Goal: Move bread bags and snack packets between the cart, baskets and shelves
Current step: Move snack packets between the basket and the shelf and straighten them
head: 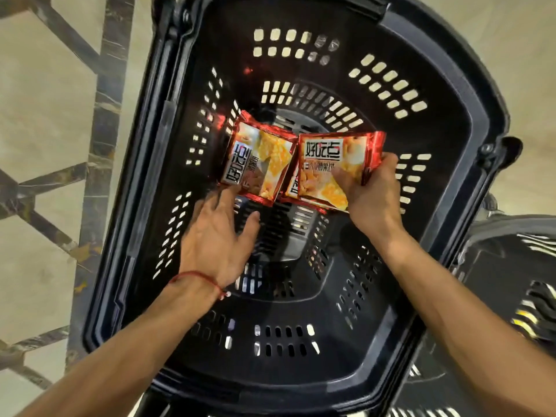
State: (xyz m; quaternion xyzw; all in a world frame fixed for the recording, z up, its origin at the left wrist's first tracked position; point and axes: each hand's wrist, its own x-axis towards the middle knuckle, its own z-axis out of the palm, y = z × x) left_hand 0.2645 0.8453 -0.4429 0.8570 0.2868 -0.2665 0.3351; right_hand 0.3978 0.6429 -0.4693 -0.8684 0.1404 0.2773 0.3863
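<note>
I look straight down into a black perforated shopping basket. Two red-edged snack packets with orange biscuit pictures are inside it. The left snack packet lies near the basket's middle, and the fingertips of my left hand reach its lower edge with the fingers spread and nearly straight. My right hand grips the right snack packet, thumb on its front and fingers round its right edge. A second packet edge shows under the right one.
A second black basket stands at the lower right, with something yellow showing through its slots. Beige floor tiles with dark marble strips lie to the left of the basket.
</note>
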